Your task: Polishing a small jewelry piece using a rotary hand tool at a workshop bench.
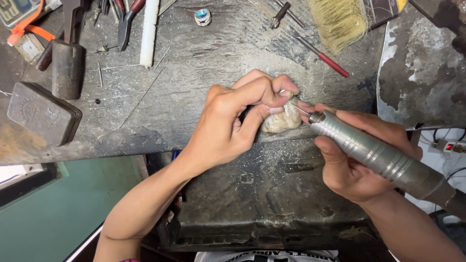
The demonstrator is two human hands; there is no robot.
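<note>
scarred grey workbench [194, 97] strewn with tools, left hand [233, 121] grip pinching pale lump [281, 121] — right hand [349, 165] gripping rotary handpiece [378, 157]

The left hand [233, 121] pinched a small piece against a pale worn peg [281, 120] at the edge of the bench [194, 97]. The right hand [359, 155] held a grey rotary handpiece [378, 155], its thin bit touching the piece.

A small grey device with a pale screen [17, 10] sits at the top left corner. An orange strap [30, 30] crosses it.
</note>
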